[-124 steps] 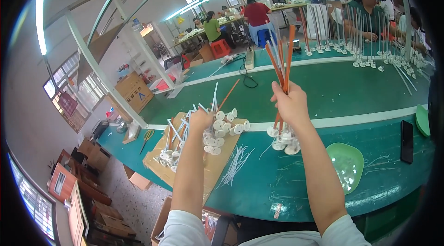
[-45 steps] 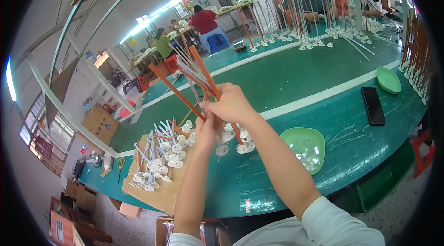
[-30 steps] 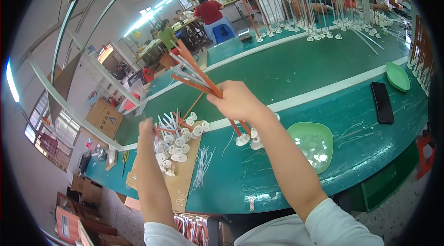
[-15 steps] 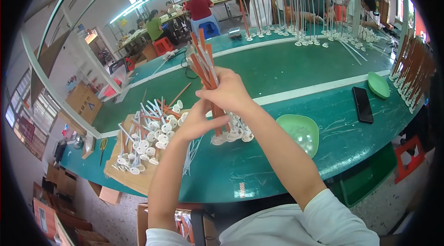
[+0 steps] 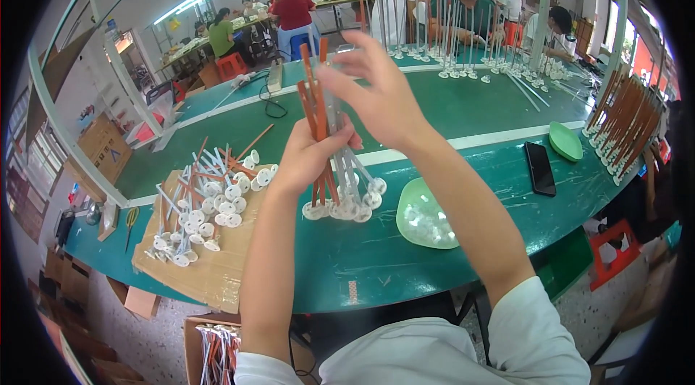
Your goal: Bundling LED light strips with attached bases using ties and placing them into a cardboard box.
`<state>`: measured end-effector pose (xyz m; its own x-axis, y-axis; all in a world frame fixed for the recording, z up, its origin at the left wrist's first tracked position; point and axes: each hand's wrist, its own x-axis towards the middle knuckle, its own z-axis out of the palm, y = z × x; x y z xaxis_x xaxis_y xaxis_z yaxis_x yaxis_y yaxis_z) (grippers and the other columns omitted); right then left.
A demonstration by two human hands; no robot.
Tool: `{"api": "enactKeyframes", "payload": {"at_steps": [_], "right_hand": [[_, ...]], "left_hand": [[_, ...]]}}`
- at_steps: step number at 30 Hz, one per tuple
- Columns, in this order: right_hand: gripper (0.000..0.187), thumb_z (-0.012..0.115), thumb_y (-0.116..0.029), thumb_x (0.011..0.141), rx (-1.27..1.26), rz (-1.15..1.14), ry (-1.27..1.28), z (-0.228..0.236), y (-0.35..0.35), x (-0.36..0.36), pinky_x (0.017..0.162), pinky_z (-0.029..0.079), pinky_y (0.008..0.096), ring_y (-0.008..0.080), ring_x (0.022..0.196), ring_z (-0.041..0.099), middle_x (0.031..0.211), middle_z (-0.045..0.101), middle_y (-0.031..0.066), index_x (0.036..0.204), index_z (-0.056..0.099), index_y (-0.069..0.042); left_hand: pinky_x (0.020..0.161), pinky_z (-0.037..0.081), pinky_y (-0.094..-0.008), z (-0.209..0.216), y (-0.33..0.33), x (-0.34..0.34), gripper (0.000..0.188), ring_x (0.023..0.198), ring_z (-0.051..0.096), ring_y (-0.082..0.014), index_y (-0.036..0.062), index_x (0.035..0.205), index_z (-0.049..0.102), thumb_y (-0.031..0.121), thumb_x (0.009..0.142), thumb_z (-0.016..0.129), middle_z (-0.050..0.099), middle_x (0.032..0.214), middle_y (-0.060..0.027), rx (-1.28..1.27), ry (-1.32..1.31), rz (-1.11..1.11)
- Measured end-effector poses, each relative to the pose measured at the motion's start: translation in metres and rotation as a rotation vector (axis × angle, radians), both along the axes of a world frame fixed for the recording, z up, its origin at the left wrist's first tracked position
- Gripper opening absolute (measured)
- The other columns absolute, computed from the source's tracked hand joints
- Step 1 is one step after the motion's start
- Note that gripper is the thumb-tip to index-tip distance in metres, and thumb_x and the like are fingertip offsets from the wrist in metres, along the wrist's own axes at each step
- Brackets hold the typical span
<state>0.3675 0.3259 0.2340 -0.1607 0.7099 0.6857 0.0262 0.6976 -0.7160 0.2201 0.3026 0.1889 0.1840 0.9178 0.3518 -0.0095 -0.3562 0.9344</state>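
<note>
Some dark printing [image 5: 114,158] is showing on a brown carton [image 5: 94,142]. Above the desk [image 5: 362,262], the left hand [image 5: 305,155] is clamping its grip round roughly upright orange and grey sticks [image 5: 321,113] with white round bases [image 5: 342,210]; the right hand [image 5: 382,92] is hanging spread beside their tops, contact unclear.

Near the centre of the frame, your bundle of sticks [image 5: 321,119] mixes orange-brown with pale grey above white discs [image 5: 344,209], and at left more white discs [image 5: 217,204] lie among orange and bluish-white sticks on tan cardboard [image 5: 224,269]. Your tabletop [image 5: 318,276] is teal green, with a light green bowl [image 5: 415,193] right of centre, a black phone [image 5: 540,169] farther right and a red-and-white patterned strip [image 5: 352,292] at lower centre. Your sleeves [image 5: 539,327] are white.
</note>
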Motion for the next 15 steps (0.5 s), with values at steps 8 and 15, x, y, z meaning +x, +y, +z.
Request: {"api": "enactKeyframes", "payload": {"at_steps": [8,15], "right_hand": [[0.049,0.072,-0.016,0.074,-0.077,0.119,-0.784,-0.096,0.039,0.049,0.085,0.051,0.0370,0.0222,0.104,0.062,0.113,0.064,0.0113,0.120,0.058,-0.004],[0.059,0.071,-0.015,0.070,-0.221,0.561,-0.900,-0.100,0.068,0.029,0.093,0.050,0.0411,0.0268,0.109,0.061,0.115,0.063,0.0180,0.125,0.053,-0.001]], "left_hand": [[0.085,0.054,-0.0409,-0.005,0.033,-0.048,0.020,0.094,0.068,-0.0276,-0.0027,0.104,0.061,0.007,0.087,0.064,0.067,0.095,-0.0155,-0.077,-0.013,-0.377],[0.085,0.054,-0.0438,-0.012,0.045,-0.066,0.018,0.094,0.067,-0.0313,-0.0061,0.103,0.061,0.004,0.088,0.062,0.067,0.096,-0.0178,0.086,-0.069,-0.681]]}}
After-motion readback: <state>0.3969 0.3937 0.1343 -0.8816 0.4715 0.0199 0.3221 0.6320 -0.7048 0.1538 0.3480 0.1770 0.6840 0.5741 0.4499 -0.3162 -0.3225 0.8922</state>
